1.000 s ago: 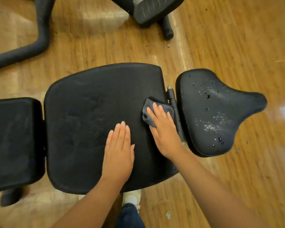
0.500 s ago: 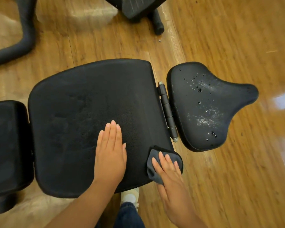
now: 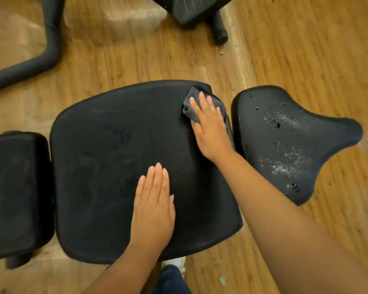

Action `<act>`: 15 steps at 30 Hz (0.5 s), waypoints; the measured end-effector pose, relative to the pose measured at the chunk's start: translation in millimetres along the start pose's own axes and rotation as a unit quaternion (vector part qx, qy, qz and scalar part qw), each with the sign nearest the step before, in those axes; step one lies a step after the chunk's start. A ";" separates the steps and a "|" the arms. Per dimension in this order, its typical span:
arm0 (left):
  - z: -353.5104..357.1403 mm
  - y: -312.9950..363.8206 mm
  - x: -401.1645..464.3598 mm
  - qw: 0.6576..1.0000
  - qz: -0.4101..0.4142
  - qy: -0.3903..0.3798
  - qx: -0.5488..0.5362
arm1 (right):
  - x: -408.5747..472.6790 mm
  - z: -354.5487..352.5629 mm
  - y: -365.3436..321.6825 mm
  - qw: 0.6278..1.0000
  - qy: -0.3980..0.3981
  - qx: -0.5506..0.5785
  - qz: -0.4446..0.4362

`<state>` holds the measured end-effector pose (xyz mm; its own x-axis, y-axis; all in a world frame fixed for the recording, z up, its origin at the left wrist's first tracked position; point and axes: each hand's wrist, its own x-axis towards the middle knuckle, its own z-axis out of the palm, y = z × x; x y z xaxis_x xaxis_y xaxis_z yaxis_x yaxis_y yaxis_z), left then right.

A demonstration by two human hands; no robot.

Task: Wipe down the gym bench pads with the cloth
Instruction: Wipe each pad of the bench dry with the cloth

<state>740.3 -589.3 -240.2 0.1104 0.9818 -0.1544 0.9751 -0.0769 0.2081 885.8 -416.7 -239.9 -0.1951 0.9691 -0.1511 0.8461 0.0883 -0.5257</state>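
Cloth (image 3: 190, 105) position: at the 1 o'clock corner of the centre pad (image 3: 119, 166), pressed flat under the straight fingers of the right hand (image 3: 210, 126). No curl or pinch is visible; the hand bears down on the fabric rather than grasping it.

Change: half a second ago the cloth was at the 5 o'clock corner of this pad; it now sits at the far corner, so one full stroke has run up the right-hand edge — beside the hinge bar (image 3: 228, 128). The left hand (image 3: 153, 200) lies released and flat at the 6 o'clock area of the pad, unmoved, bracing it.

Task meaning: the centre pad's right edge is judged covered. The seat pad (image 3: 285, 145) at 3 o'clock carries droplets and spray — not yet wiped.

Orientation: the bench's long axis runs 9 to 3 o'clock, with the seat pad's narrow end pointing toward 3. The end pad (image 3: 15, 187) sits at 9 o'clock.
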 end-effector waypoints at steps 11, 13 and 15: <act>-0.9 -0.2 -0.3 1.000 0.005 0.006 -0.009 | 34.8 -9.7 -2.3 1.000 0.000 -0.007 -0.010; -1.0 0.4 -0.7 1.000 0.004 0.006 -0.012 | 27.8 -9.6 -4.2 1.000 -0.008 -0.004 -0.008; -1.7 0.3 -0.7 1.000 0.004 0.008 -0.011 | 10.2 -6.2 -4.8 1.000 -0.014 -0.008 -0.015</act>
<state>740.2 -589.7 -238.4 0.1139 0.9840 -0.1371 0.9698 -0.0802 0.2303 882.9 -405.8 -233.7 -0.2338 0.9593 -0.1581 0.8472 0.1213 -0.5173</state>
